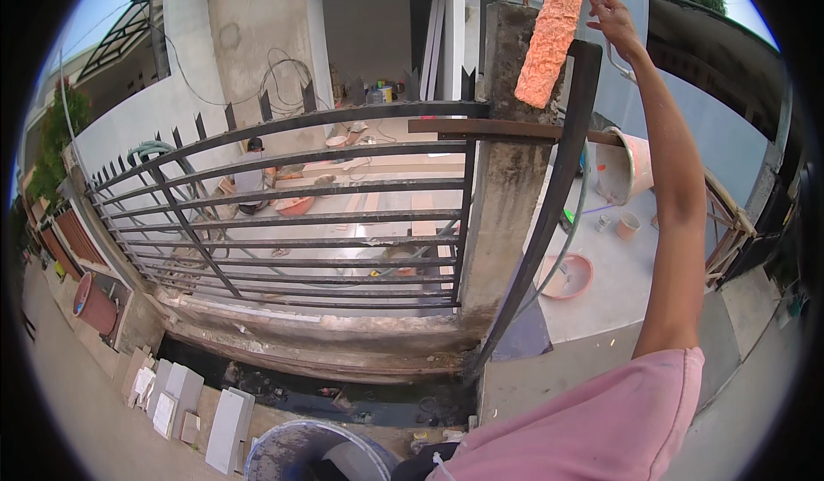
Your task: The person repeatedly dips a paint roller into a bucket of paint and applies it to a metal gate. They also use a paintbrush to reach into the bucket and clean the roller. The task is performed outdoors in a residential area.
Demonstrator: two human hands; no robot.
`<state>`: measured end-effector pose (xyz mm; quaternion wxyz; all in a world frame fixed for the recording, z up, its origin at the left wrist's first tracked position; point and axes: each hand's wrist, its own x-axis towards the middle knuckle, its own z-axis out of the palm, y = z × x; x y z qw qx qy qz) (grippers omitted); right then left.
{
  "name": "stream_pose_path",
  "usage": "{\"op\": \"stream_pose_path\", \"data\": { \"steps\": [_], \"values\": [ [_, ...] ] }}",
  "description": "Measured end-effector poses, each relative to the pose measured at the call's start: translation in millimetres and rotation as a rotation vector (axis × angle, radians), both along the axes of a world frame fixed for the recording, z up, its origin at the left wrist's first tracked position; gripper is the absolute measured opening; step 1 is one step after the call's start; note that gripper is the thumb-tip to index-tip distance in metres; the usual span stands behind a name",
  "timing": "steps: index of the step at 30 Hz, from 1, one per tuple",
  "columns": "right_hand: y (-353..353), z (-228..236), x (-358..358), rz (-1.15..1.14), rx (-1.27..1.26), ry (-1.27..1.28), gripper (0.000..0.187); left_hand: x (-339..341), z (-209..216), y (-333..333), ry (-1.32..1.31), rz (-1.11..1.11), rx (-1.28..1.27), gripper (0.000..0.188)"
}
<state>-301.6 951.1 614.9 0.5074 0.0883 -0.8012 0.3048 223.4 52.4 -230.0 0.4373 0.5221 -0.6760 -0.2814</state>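
Nearest the head camera, a pink sleeve point(592, 429) is seen along the lower edge, with a blue tub point(296, 429) set beside it. The tub is presumably stood there so that it can be reached from above without a step.

From the sleeve, the bare forearm point(678, 163) is stretched up to the top of the view, where an orange roller point(549, 45) is held aloft. The right grip point(612, 22) is closed on the roller's metal frame, just beside the upper end of the cover. The frame seems to be grasped rather than the nap so that the fingers are kept off the textured surface. The roller is thus placed to the left of the grip, tilted, its lower end hung farther left. It is seen in front of the concrete pillar point(502, 223); whether the pillar is touched cannot be told. The left grip is not shown.

Below the roller, a brown bar point(506, 129) is laid across the pillar and the dark post point(549, 189); how it is fixed cannot be made out. Beyond the post, a pink basin point(579, 279) is set on the paving.
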Motion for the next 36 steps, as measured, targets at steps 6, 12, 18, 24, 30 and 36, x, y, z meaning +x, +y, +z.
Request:
{"op": "stream_pose_path", "data": {
  "steps": [6, 12, 18, 24, 30, 36],
  "values": [
    [15.7, -40.5, -21.7, 0.303, -0.107, -0.185, 0.037, -20.3, 0.8, 17.5, -0.13, 0.002, -0.126, 0.047],
    [12.6, -53.5, -3.9, 0.513, -0.244, -0.516, 0.044, -20.5, 10.2, 24.5, -0.184, 0.021, -0.17, 0.049],
    [14.8, -63.9, -5.8, 0.429, -0.217, -0.417, 0.05, -9.8, 10.3, 24.1, -0.222, 0.04, -0.191, 0.051],
    [24.0, -63.8, 39.8, -0.013, -0.434, 0.237, 0.035, -0.7, 2.8, 18.9, -0.251, 0.037, -0.183, 0.054],
    [-103.3, -218.3, 161.5, 0.655, -0.655, 0.16, 0.034, 49.9, -0.9, 5.8, -0.283, 0.064, -0.155, 0.057],
    [-253.9, -537.2, 210.8, 0.674, -1.35, -0.693, 0.03, 116.8, -13.8, -15.5, -0.249, 0.07, -0.081, 0.054]
  ]
}}
